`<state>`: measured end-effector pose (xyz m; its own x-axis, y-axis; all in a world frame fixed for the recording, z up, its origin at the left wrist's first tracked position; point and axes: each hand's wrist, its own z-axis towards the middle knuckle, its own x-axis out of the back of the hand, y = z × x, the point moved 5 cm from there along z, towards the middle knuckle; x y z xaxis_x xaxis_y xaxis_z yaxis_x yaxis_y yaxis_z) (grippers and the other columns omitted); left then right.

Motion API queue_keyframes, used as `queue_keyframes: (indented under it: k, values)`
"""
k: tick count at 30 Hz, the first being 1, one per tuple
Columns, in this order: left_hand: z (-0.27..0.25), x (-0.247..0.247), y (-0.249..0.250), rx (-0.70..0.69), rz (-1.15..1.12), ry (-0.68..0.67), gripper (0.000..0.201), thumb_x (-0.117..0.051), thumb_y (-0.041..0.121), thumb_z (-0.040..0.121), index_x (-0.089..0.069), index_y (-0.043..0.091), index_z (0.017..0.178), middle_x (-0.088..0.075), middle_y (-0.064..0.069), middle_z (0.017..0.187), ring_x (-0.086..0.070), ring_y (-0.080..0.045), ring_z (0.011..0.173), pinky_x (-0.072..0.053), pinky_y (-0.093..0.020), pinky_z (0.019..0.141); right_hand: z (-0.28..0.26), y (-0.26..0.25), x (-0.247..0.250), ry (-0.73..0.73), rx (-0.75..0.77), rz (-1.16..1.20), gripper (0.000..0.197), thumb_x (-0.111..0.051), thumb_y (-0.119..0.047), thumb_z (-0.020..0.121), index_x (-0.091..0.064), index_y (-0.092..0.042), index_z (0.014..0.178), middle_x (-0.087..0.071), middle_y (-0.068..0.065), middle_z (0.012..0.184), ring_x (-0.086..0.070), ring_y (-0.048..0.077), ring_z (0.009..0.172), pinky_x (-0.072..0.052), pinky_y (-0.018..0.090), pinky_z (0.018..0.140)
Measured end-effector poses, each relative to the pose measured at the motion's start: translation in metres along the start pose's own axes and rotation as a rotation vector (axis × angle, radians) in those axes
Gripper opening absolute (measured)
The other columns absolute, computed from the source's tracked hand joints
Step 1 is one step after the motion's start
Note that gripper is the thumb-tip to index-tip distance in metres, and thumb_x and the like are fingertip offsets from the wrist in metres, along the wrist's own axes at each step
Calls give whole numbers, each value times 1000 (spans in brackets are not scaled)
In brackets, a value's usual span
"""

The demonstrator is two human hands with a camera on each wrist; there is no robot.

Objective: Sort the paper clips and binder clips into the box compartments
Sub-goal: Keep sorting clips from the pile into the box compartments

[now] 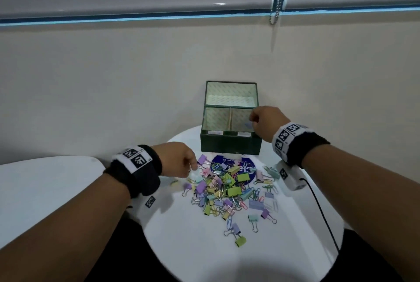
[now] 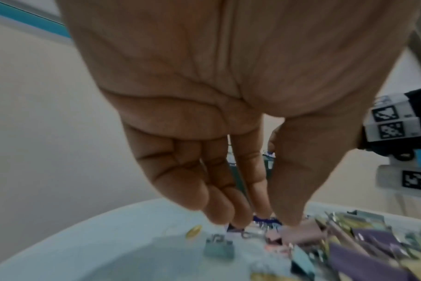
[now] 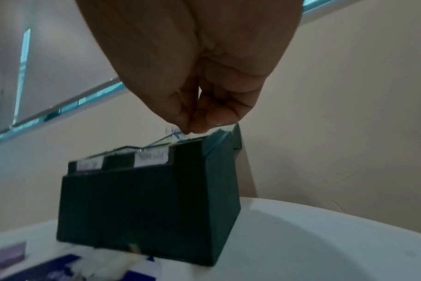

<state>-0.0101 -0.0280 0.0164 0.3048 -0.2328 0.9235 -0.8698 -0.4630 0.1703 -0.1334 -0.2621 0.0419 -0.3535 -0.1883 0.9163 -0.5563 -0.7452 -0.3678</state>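
1. Under the left hand (image 1: 176,156), the round table (image 1: 200,247) looks smooth, white and faintly glossy.
2. By that hand's fingertips, the binder clips (image 1: 234,191) show matt pastel bodies and shiny wire handles.
3. Below the right hand (image 1: 264,122), the box (image 1: 229,144) has matt dark-green walls and a pale printed paper lining.
4. Both wrists wear black cloth bands (image 1: 145,173).

light: dim, even, soft shadows | head view: sharp centre, edges bowed | wrist views: blurred, foreground smeared
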Motion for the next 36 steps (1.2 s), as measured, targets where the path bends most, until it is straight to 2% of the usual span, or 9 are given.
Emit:
queue_keyframes:
  k: [5, 8, 12, 16, 19, 21, 25, 33, 36]
  values:
    - [3, -13, -2, -56, 9, 95, 30, -58, 25, 93, -65, 36, 120, -58, 10, 109, -54, -10, 95, -43, -23, 87, -19, -29, -10, -19, 138, -36, 25, -57, -3, 92, -69, -20, 106, -68, 2, 105, -64, 21, 93, -53, 30, 84]
    - [10, -24, 0, -59, 37, 99, 35, -63, 33, 91, -62, 37, 126, -59, 7, 109, -56, -13, 95, -47, -28, 88, -55, -45, -27, -272, 250, -121, 13, -59, -18, 95, -66, -27, 90, -67, -6, 90, -65, 14, 83, -56, 28, 80]
    - [15, -31, 10, -129, 46, 85, 52, -58, 15, 89, -55, 39, 135, -61, 2, 108, -56, -16, 93, -46, -27, 84, -85, -38, -50, -548, 242, -231, 7, -69, -23, 89, -66, -29, 91, -66, -9, 93, -62, 12, 88, -53, 28, 81]
    - [18, -30, 10, -116, 36, 133, 45, -48, 13, 95, -58, 36, 133, -62, 1, 119, -58, -19, 104, -48, -31, 92, -83, -32, -54, -465, 266, -328, 29, -70, -25, 88, -66, -35, 116, -58, -7, 113, -60, 17, 102, -55, 33, 89]
    - [18, -27, 8, -124, 0, 193, 36, -45, 19, 99, -60, 34, 128, -59, 4, 121, -56, -18, 111, -47, -33, 97, -84, -30, -53, -417, 275, -334, 20, -68, -23, 89, -65, -35, 106, -60, -6, 109, -61, 18, 100, -55, 32, 86]
    - [13, -26, 12, -166, -61, 218, 27, -51, 34, 98, -61, 37, 123, -56, 11, 113, -56, -14, 108, -47, -31, 93, -91, -29, -56, -470, 259, -288, 10, -68, -25, 89, -66, -33, 94, -65, -8, 98, -63, 17, 93, -56, 33, 83]
    - [5, -34, 30, -291, -24, 120, 49, -58, 66, 85, -54, 49, 130, -50, 11, 114, -50, -10, 106, -45, -31, 93, -102, -27, -60, -539, 224, -210, 18, -65, -26, 95, -71, -32, 110, -69, -10, 108, -63, 14, 96, -50, 25, 84]
    - [2, -33, 37, -268, -5, 198, 34, -56, 51, 94, -57, 47, 128, -47, 8, 117, -51, -13, 107, -46, -33, 94, -106, -11, -25, -324, 115, -98, 16, -65, -16, 92, -71, -30, 92, -66, -18, 91, -62, 10, 89, -46, 19, 77]
    - [-11, -35, 51, -365, -32, 213, 29, -62, 53, 89, -64, 46, 117, -47, 10, 111, -45, -10, 105, -44, -33, 93, -124, -4, -16, -432, 45, -236, 14, -70, -21, 87, -67, -35, 85, -61, -19, 84, -60, 11, 87, -46, 22, 78]
